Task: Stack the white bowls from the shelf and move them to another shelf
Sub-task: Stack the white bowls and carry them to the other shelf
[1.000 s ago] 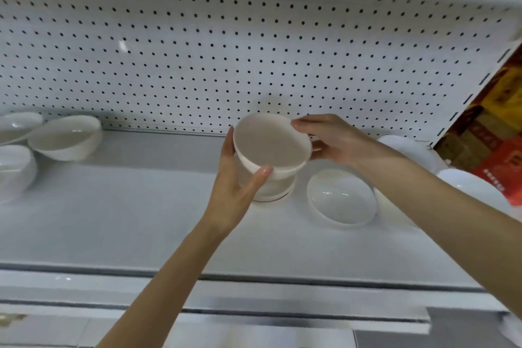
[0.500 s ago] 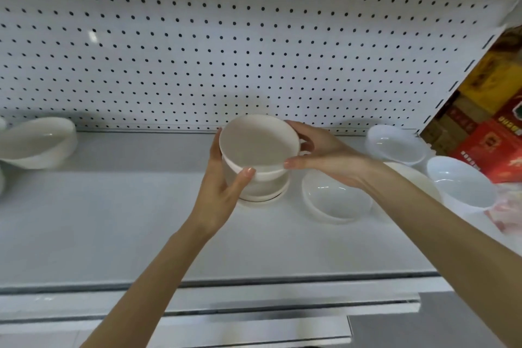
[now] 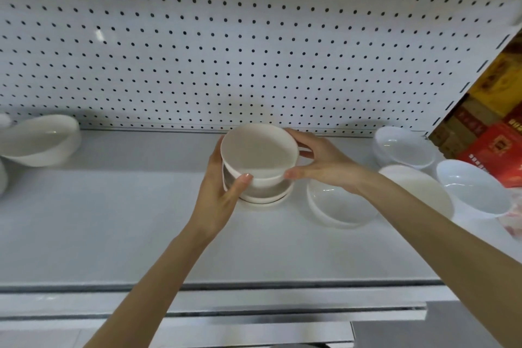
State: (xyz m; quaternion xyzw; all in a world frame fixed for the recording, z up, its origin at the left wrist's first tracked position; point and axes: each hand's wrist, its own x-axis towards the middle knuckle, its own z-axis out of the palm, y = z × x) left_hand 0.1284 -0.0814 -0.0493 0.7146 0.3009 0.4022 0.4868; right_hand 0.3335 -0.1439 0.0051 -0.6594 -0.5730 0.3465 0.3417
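A stack of white bowls [image 3: 258, 155] stands in the middle of the white shelf [image 3: 113, 229], close to the pegboard back. My left hand [image 3: 223, 195] grips the stack's left side, thumb on the top bowl's rim. My right hand [image 3: 324, 162] holds the right side, fingers around the back of the rim. A single white bowl [image 3: 339, 205] sits just right of the stack, partly under my right forearm. Three more white bowls lie at the right end: one at the back [image 3: 404, 147], one wide [image 3: 418, 186], one at the front [image 3: 474, 186].
Another white bowl [image 3: 39, 141] lies tilted at the far left, with the edge of one more [image 3: 2, 178] below it. Red and yellow boxes [image 3: 491, 133] fill the neighbouring shelf on the right. The perforated back panel [image 3: 226, 45] rises behind. The shelf's front lip [image 3: 197, 288] runs across below.
The view has shifted left, so the stack and the right-hand bowls appear further left in frame. My right hand slid from the top rim down to the stack's right side.
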